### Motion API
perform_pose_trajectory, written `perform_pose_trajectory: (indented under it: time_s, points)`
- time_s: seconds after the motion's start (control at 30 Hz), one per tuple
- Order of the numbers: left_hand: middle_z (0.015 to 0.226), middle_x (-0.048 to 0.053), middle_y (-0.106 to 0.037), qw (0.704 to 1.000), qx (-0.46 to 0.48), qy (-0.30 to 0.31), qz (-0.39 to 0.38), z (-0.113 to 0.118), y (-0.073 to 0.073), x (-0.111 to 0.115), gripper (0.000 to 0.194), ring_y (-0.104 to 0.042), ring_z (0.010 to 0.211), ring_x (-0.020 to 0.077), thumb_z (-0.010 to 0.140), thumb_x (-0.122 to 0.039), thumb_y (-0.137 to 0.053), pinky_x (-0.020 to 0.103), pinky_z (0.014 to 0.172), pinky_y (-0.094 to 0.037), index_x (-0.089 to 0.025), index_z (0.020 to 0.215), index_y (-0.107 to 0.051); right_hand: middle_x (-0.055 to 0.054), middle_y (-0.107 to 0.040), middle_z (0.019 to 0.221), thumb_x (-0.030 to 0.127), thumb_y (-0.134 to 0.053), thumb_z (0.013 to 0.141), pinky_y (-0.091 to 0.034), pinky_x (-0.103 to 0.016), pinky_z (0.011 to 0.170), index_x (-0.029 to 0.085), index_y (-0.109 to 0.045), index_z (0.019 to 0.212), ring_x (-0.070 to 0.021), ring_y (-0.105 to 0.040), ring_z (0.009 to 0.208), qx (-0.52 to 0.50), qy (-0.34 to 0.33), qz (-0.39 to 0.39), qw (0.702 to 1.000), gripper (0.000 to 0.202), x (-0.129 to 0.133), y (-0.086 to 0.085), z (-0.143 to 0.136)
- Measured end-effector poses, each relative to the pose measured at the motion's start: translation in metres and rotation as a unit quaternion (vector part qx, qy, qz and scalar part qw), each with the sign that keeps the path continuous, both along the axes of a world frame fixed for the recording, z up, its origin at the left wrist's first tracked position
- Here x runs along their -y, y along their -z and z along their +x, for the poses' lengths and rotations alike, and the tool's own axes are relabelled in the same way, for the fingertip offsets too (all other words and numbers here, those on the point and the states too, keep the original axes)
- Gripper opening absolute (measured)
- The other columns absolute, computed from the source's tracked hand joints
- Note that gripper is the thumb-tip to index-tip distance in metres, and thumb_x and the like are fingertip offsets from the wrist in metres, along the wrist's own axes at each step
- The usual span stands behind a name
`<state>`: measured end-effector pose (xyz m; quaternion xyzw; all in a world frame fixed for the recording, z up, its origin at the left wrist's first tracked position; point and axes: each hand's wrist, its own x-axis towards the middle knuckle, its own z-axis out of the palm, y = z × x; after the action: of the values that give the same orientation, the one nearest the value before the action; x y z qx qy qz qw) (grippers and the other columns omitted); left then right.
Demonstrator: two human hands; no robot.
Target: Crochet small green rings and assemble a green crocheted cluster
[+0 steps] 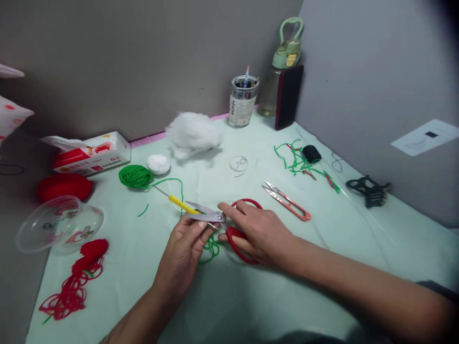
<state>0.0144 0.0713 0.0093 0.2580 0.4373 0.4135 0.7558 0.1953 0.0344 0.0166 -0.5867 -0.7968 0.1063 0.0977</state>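
My right hand [256,229] grips red-handled scissors [206,216], with fingers through the loops and the blades pointing left, slightly apart. Just left of the pivot, my left hand [186,243] is closed in a pinch below the blades. Green yarn [182,191] runs from a green ball [135,177] to the left fingers, and loose green loops [211,249] lie beneath them. A crochet hook with a yellow handle [182,204] slants behind the blades, its far metal end near the left fingertips. Whether the left fingers also hold the hook is hard to see.
Orange thread snips [287,200] lie right of the scissors. Farther back are white stuffing [193,134], a white ball [158,164], a pen cup [243,102] and a phone [289,98]. Red yarn [73,286] and a clear plastic bowl [84,227] sit left; a black claw clip [371,190] lies right.
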Motion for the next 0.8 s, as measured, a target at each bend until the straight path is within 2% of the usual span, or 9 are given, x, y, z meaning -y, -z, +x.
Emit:
perform_pose_trajectory:
  time_s: [0.33,0.53,0.8]
  points:
    - [0.109,0.002,-0.073,0.999,0.026,-0.019,-0.044,0.003,0.000,-0.002,0.022,-0.069,0.104,0.0154,0.081,-0.012,-0.073,0.028,0.094,-0.059,-0.021,0.101,-0.069,-0.011,-0.064,0.104,0.035,-0.049,0.099,-0.027,-0.029,0.053,0.018,-0.035,0.145,-0.0216,-0.060,0.077,0.049,-0.011,-0.005,0.999,0.050,0.000,0.008,-0.001]
    - [0.095,0.001,-0.073,0.998,0.035,-0.018,-0.048,0.004,0.002,-0.004,0.020,-0.070,0.101,0.0162,0.079,-0.011,-0.074,0.028,0.093,-0.060,-0.020,0.096,-0.070,-0.012,-0.064,0.106,0.031,-0.047,0.100,-0.029,-0.030,0.054,0.016,-0.032,0.146,-0.0227,-0.062,0.078,0.053,-0.009,-0.025,0.998,0.051,0.002,0.011,-0.005]
    - [0.098,0.001,-0.075,0.998,0.039,-0.032,-0.043,0.004,0.000,-0.003,0.016,-0.071,0.098,0.0143,0.075,-0.012,-0.080,0.025,0.090,-0.061,-0.020,0.085,-0.070,-0.009,-0.062,0.101,0.035,-0.051,0.098,-0.026,-0.029,0.053,0.020,-0.036,0.142,-0.0227,-0.061,0.081,0.040,0.005,0.033,0.999,0.049,0.000,0.016,-0.004]
